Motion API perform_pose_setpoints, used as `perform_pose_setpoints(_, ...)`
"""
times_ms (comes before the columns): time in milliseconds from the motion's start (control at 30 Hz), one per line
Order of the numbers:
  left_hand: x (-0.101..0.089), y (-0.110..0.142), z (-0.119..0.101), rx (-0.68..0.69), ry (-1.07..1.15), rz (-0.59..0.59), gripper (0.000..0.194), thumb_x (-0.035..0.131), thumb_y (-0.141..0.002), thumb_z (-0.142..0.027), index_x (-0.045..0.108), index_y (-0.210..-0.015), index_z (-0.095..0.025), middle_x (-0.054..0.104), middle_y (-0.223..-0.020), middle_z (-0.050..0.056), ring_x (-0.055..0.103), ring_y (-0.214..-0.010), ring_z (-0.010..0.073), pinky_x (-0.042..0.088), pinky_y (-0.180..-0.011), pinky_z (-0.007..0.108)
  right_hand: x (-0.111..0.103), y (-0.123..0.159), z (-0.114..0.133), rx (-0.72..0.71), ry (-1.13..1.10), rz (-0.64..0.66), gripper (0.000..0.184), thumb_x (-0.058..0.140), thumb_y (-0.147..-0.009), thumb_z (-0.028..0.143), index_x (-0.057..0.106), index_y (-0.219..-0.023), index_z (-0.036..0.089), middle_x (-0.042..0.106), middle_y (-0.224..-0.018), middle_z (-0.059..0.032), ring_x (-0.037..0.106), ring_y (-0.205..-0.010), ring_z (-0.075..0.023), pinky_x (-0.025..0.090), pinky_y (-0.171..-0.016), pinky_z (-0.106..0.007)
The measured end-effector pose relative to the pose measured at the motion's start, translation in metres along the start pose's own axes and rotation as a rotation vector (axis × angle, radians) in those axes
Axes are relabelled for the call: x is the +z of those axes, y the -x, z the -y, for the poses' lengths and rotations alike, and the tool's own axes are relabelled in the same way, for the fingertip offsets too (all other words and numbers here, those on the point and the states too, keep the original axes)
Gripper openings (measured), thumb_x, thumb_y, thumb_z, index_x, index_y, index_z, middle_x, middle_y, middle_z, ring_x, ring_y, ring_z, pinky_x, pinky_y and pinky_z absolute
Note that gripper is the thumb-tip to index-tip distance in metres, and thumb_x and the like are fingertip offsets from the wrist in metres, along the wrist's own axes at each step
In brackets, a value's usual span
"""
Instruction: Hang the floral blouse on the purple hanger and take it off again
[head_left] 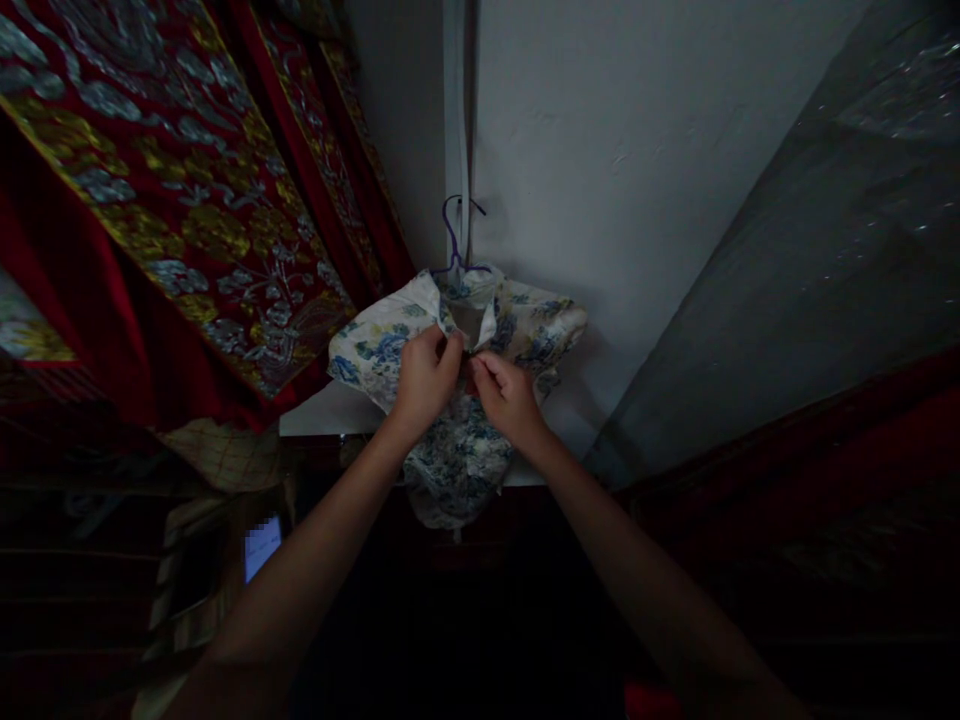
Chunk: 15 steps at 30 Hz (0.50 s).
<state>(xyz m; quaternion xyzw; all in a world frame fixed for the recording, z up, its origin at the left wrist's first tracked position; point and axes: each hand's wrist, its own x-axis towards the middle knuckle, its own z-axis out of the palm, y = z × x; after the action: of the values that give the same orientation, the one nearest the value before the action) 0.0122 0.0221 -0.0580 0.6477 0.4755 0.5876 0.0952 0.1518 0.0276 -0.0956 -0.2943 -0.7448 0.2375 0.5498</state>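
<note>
A white shirt (457,450) with blue flowers hangs on a purple hanger (453,245) against the wall. Just below its open collar, my left hand (430,372) pinches the left side of the front edge. My right hand (506,392) pinches the cloth on the other side, its fingertips close to those of the left. Whatever small part sits between the fingertips, such as a button, is hidden. The lower half of the shirt hangs down in folds between my forearms.
Red cloth (225,200) embroidered in gold and silver hangs at the left. A grey pipe (457,100) runs down the white wall (637,150). Clear plastic sheeting (847,240) covers the right side. A lit screen (262,547) glows at lower left.
</note>
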Motion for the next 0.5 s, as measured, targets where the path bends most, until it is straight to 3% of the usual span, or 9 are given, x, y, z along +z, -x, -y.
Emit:
perform_pose_setpoints(133,0.006,0.009,0.017,-0.073,0.119,-0.028,0.031,0.053,-0.097,-0.038,0.056,-0.072,-0.019,0.060,-0.062,0.001,0.056,-0.060,0.0159,0.041,-0.057,0.026,0.003,0.000,-0.001,0.058,-0.034,-0.003,0.037,0.047,-0.099,0.047,0.055,-0.074,0.021,0.057,-0.062,-0.0003,0.054,-0.059,-0.0140,0.040,-0.058,-0.027)
perform_pose_setpoints(300,0.010,0.008,0.026,-0.176,0.270,-0.065,0.029,0.055,-0.097,-0.038,0.055,-0.075,-0.020,0.065,-0.062,0.000,0.061,-0.056,0.0151,0.047,-0.056,0.025,0.008,0.001,0.010,0.229,-0.278,0.020,0.038,0.052,-0.093,0.053,0.057,-0.072,0.021,0.054,-0.055,0.0021,0.050,-0.050,-0.0115,0.040,-0.051,-0.024)
perform_pose_setpoints(433,0.001,0.000,0.027,-0.263,0.368,-0.102,0.030,0.056,-0.097,-0.040,0.052,-0.075,-0.021,0.062,-0.056,-0.001,0.058,-0.049,0.0146,0.046,-0.052,0.025,0.004,0.002,0.022,0.265,-0.358,0.007,0.036,0.056,-0.090,0.049,0.055,-0.067,0.021,0.052,-0.053,0.0032,0.048,-0.047,-0.0099,0.037,-0.048,-0.023)
perform_pose_setpoints(500,-0.005,-0.001,0.023,-0.205,0.359,-0.077,0.025,0.060,-0.095,-0.039,0.059,-0.081,-0.019,0.064,-0.060,0.000,0.060,-0.054,0.0148,0.047,-0.054,0.024,-0.001,-0.002,0.023,0.253,-0.326,-0.035,0.037,0.057,-0.090,0.049,0.055,-0.066,0.021,0.052,-0.054,0.0030,0.048,-0.048,-0.0101,0.038,-0.048,-0.023)
